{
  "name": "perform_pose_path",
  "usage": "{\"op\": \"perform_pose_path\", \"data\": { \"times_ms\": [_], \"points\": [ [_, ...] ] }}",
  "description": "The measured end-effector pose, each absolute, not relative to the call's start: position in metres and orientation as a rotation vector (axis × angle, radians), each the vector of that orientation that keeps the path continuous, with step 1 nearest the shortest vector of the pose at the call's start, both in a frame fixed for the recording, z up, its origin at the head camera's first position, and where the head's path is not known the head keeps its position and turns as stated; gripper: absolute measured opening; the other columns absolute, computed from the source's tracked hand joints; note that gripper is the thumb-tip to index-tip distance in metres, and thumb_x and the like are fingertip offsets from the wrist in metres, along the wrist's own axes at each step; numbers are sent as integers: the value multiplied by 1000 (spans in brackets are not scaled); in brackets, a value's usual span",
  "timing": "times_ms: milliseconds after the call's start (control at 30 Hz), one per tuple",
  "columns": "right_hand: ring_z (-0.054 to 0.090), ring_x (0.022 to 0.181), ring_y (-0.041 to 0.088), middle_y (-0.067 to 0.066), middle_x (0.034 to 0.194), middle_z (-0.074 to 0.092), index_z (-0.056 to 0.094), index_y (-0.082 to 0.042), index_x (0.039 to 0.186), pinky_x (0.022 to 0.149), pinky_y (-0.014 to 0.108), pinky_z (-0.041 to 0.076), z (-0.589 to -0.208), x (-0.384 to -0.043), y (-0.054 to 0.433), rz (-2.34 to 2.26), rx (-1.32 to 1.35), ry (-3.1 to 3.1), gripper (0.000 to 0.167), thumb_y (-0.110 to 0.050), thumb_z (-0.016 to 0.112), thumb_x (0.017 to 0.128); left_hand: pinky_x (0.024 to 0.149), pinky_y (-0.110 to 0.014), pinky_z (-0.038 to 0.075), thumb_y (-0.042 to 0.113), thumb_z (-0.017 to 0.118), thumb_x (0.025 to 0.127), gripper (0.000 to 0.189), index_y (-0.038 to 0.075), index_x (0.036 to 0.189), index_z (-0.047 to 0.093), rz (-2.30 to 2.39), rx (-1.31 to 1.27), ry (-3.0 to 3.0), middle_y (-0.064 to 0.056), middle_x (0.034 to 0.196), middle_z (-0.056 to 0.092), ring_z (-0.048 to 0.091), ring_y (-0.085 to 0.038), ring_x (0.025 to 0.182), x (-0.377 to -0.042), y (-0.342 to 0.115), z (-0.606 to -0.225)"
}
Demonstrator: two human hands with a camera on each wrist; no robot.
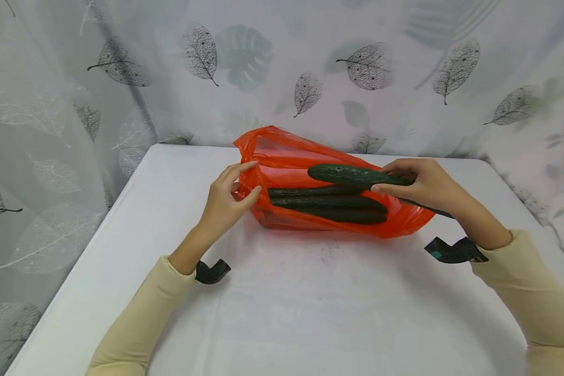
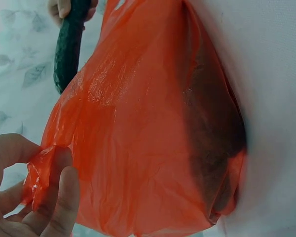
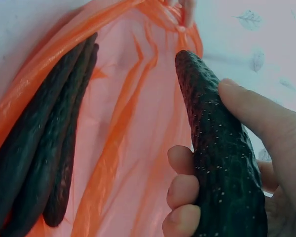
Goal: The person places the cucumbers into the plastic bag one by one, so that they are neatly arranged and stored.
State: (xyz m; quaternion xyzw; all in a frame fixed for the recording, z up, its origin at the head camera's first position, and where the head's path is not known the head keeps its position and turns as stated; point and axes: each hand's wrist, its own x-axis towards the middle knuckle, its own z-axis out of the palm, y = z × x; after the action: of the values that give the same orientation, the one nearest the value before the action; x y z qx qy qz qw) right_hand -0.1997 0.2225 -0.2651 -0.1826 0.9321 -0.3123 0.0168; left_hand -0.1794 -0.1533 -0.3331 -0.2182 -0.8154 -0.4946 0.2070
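Note:
My right hand (image 1: 425,185) grips a long dark green cucumber (image 1: 340,173) above the open side of an orange-red plastic bag (image 1: 401,224). In the right wrist view, the thumb lies along one side of this bumpy cucumber (image 3: 219,143) and several fingers curl round the other. Three more cucumbers (image 3: 44,133) lie side by side inside the bag. At the bag's left end, my left hand (image 1: 223,201) pinches the gathered plastic edge. The left wrist view shows the crumpled film (image 2: 44,168) between thumb and fingers.
The bag lies towards the back of a white table (image 1: 310,303). Behind the table hangs a pale curtain (image 1: 282,62) with a leaf print. Dark wrist-worn devices (image 1: 211,271) sit at both wrists, under the cream sleeves (image 1: 145,308).

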Motion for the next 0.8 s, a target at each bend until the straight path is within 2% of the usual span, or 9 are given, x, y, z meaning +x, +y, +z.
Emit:
{"op": "perform_pose_path", "data": {
  "times_ms": [100,267,367,533,800],
  "points": [
    [66,72,11,8,97,71,69,-8,111,64,23,54,-268,-202,214,-996,-594,2875,36,-27,79,82,63,-16,48,5,70,87,46,1,131,57,-1381,-607,-2267,-16,125,57,63,-26,81,-180,-153,-333],
    [67,86,12,6,106,70,71,-11,112,72,17,50,-274,-208,203,-967,-627,2866,38,-29,81,80,63,-16,49,5,69,88,45,1,131,57,-1378,-617,-2264,-15,125,58,63,-26,84,-179,-153,-330],
    [67,86,17,7,106,70,70,-10,115,72,19,51,-278,-211,196,-960,-661,2833,41,-28,82,80,63,-16,49,4,69,88,45,0,131,57,-1379,-627,-2254,-16,125,58,63,-27,86,-179,-153,-329],
    [63,82,16,5,104,70,70,-9,115,71,22,51,-287,-219,185,-943,-781,2798,39,-25,81,80,63,-17,49,4,69,88,46,0,132,57,-1390,-634,-2249,-16,124,58,63,-28,88,-179,-154,-328],
    [61,96,21,9,111,69,67,-5,120,79,28,50,-298,-235,168,-923,-967,2705,40,-21,77,85,65,-19,50,5,68,88,44,0,130,58,-1365,-626,-2251,-15,125,58,60,-26,97,-177,-155,-326]
  ]
}}
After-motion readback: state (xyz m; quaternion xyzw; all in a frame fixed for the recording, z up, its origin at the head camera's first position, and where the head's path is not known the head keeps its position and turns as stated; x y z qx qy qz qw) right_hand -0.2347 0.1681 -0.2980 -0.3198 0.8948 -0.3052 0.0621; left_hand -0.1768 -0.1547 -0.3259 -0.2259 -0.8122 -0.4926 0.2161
